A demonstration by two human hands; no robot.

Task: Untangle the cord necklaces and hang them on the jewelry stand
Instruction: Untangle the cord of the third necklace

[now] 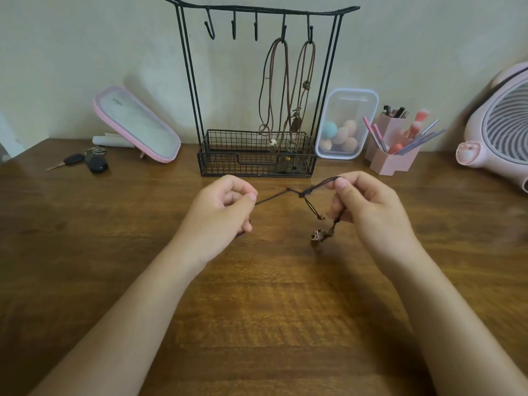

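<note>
Left hand (221, 208): fingers curled, thumb and forefinger pinching one end of the dark cord necklace (288, 192) above the table (257, 310).
Right hand (368, 207): thumb and forefinger pinching the other end of the same cord; lower fingers curled around a hanging strand.
Dark cord necklace: stretched between both hands, just in front of the stand's basket; a knot sits near the right hand.
Pendant (318, 235): hangs below the right hand on a short strand, close to the table surface; contact cannot be determined.
Jewelry stand (257, 10): black wire frame, upright against the wall, five hooks along the top bar.
Hung necklaces (281, 90): two brown cord necklaces on the two rightmost hooks, lower ends reaching into the wire basket (257, 164).
Left of stand: pink-rimmed mirror (137, 124), tilted; keys (85, 162) beside it.
Right of stand: clear container (347, 124) holding sponges; pink brush holder (393, 150); pink fan (503, 130).
</note>
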